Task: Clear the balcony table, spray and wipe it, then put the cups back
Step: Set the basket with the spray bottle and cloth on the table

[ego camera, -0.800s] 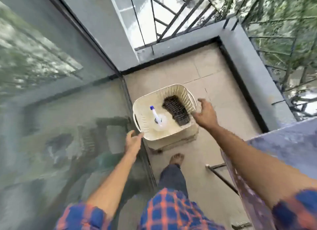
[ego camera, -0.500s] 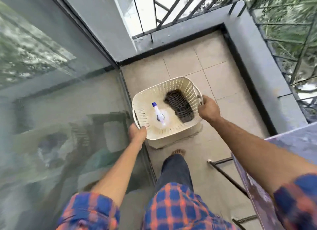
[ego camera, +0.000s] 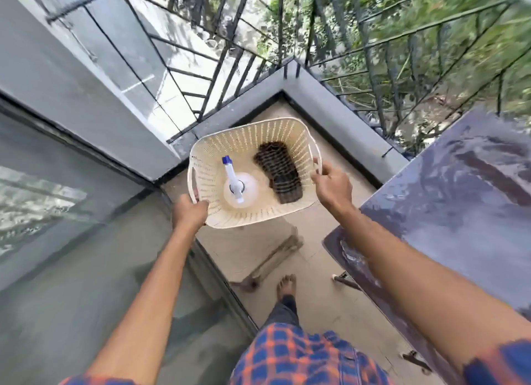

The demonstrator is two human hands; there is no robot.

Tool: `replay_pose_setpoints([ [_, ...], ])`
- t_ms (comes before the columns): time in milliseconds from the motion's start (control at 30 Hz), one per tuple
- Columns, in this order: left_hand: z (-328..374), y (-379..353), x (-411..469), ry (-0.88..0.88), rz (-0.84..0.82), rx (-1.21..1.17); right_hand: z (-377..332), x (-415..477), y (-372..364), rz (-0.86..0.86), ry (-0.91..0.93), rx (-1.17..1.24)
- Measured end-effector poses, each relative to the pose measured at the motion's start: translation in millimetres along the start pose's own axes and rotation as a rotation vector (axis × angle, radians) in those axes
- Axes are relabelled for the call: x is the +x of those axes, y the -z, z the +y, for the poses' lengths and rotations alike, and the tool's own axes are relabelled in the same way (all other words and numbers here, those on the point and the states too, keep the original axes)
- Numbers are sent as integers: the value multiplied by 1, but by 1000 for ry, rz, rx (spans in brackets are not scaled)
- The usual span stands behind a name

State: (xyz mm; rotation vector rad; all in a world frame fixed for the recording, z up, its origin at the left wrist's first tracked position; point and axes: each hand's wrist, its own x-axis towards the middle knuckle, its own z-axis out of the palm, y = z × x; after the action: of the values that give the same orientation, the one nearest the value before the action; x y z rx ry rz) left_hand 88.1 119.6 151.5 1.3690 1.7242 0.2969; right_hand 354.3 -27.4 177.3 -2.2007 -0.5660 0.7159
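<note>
Both sides of the cream basket [ego camera: 250, 127] are held: your left grip [ego camera: 189, 212] curls round its near-left rim, and your right grip [ego camera: 333, 187] closes on the right handle. Inside, the spray bottle [ego camera: 240, 187] stands upright on the left and a dark cloth [ego camera: 280, 173] lies on the right. The streaked tabletop [ego camera: 459, 198] is just to the right.
</note>
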Motion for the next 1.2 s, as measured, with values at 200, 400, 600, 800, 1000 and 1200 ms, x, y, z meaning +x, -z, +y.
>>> replay_pose_setpoints([
  [200, 99, -64, -63, -255, -298, 50, 53, -43, 125, 285, -88, 22],
  [400, 141, -154, -151, -458, -581, 172, 147, -133, 221, 514, -273, 37],
  [600, 145, -214, -227, -522, -768, 366, 217, -214, 250, 655, -433, 37],
  [800, 125, -231, -236, -502, -771, 515, 243, -251, 231, 677, -384, 30],
  [1000, 109, -230, -228, -471, -720, 500, 249, -259, 219, 636, -389, 121],
  [1200, 103, -227, -236, -526, -677, 468, 259, -265, 216, 552, -358, 138],
])
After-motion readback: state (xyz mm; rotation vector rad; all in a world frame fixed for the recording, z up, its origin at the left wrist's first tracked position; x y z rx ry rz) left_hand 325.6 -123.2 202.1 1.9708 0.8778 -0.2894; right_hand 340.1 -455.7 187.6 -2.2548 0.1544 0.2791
